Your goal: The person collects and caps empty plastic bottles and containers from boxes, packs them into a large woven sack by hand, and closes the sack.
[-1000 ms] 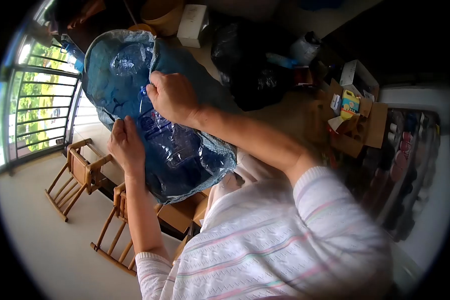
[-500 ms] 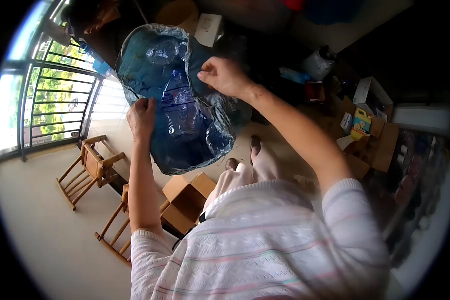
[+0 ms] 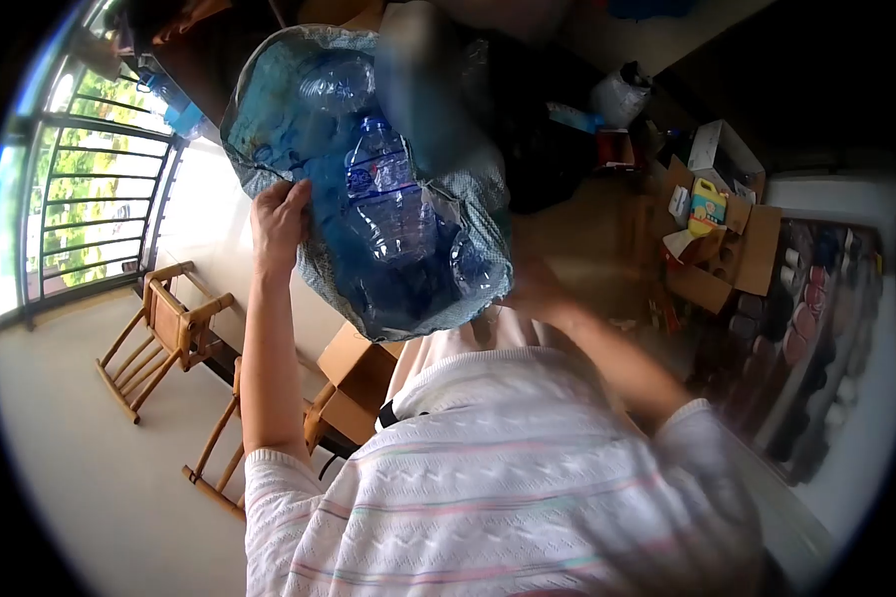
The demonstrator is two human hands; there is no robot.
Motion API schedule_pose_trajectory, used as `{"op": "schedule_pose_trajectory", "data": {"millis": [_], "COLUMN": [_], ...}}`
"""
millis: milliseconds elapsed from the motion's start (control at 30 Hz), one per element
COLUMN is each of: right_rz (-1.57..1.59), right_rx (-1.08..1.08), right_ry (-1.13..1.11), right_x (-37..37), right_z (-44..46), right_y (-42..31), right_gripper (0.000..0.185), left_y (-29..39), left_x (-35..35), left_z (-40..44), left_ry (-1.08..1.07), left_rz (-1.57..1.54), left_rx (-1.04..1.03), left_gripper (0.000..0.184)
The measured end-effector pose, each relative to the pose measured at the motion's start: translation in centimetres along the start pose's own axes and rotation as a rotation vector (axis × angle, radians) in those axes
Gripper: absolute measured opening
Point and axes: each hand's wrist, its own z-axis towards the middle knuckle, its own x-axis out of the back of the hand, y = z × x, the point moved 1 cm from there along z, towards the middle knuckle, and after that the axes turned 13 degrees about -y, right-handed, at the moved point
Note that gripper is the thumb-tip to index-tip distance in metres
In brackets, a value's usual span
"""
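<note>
A large woven sack with a bluish inside hangs in front of me, mouth facing up. Inside it lies a clear plastic bottle with a blue cap and label, among several other clear plastic bottles. My left hand is closed on the left side of the sack's rim. Low beside the sack's right edge is my right hand, smeared by motion and partly hidden. Whether it touches the sack or holds anything, I cannot tell.
Bamboo chairs stand to the left, under a barred window. An open cardboard box is below the sack. On the right are another carton holding a yellow container and a rack of shoes.
My right hand has dropped from above the sack's right rim to beside its lower right edge. The sack's right side has swung right and opened wider; my left hand keeps its grip.
</note>
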Motion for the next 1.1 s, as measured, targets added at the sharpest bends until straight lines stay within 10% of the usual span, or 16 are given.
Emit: {"op": "schedule_pose_trajectory", "data": {"millis": [300,467,633,1100], "right_rz": [0.04,-0.019,-0.105,-0.018], "right_rx": [0.007,-0.245,0.083,0.236], "right_ry": [0.227,0.037,0.094,-0.719], "right_x": [-1.3,2.4,3.6,-2.3], "right_z": [1.9,4.2,6.1,3.5], "right_y": [-4.5,-4.7,-6.1,-7.5], "right_gripper": [0.092,0.045,0.069,0.045], "left_y": [0.8,1.7,1.0,-1.7], "left_x": [1.5,1.2,2.6,0.5], "left_z": [-7.7,-10.4,-12.5,-28.0], "left_ry": [-0.117,-0.085,0.053,0.829], "left_rz": [-0.179,-0.361,-0.486,-0.415], "left_rx": [-0.131,-0.187,-0.245,0.009], "left_gripper": [0.025,0.024,0.019,0.02]}}
